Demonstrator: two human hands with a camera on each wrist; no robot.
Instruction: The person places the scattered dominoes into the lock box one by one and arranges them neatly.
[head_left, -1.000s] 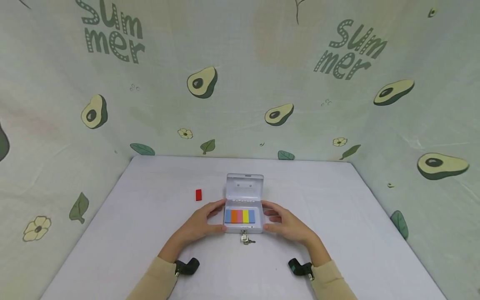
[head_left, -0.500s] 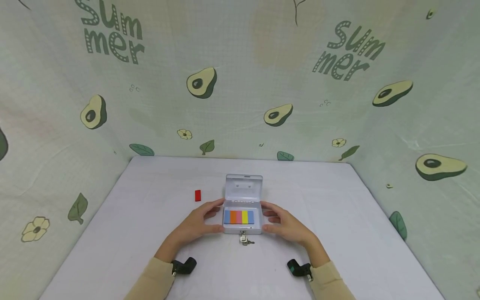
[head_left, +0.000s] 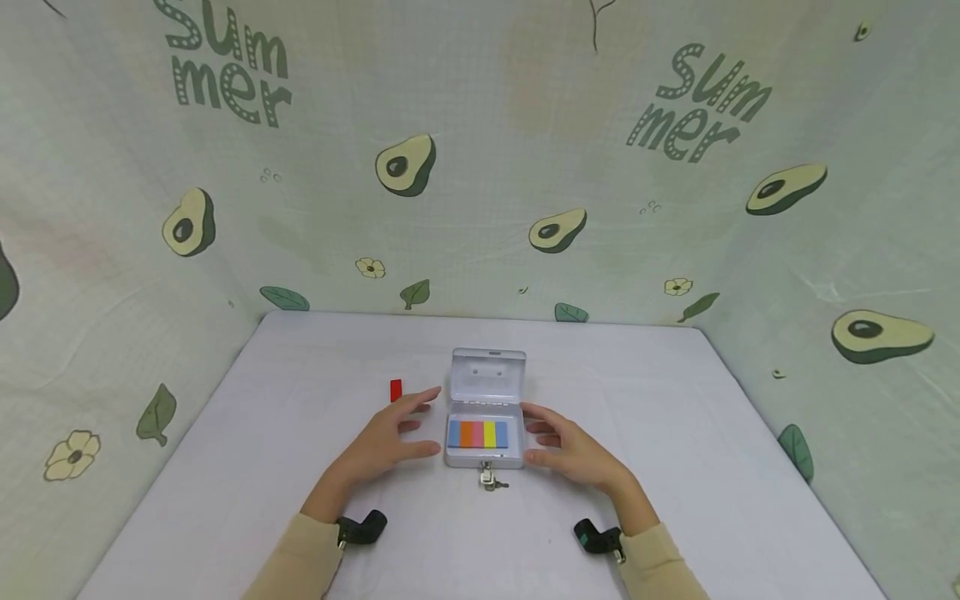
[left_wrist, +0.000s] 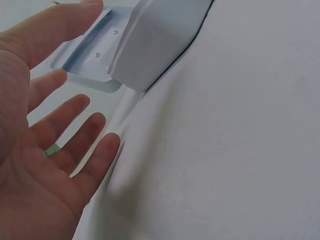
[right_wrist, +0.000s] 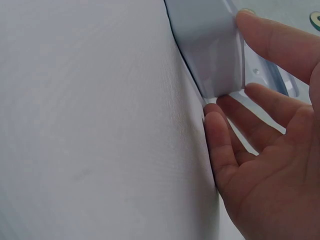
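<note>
A small pale metal cash box (head_left: 459,457) sits on the white table, its lid (head_left: 487,375) raised and leaning back. Inside lies a block of coloured strips (head_left: 478,434) in blue, orange, pink and yellow. A lock with keys (head_left: 487,477) hangs at the front edge. My left hand (head_left: 378,444) is held apart from the box's left side, fingers spread, nothing in it. On the right side, my right hand (head_left: 573,454) touches the box wall (right_wrist: 210,55) with thumb and fingertips, the fingers relaxed.
A red flat rectangular piece (head_left: 395,388) lies on the table (head_left: 637,383) behind my left hand's fingers. A patterned cloth (head_left: 480,183) with avocados surrounds the table at the back and both sides.
My left hand has let go of the box's left side and moved a little to the left. The right hand and the box stay where they were.
</note>
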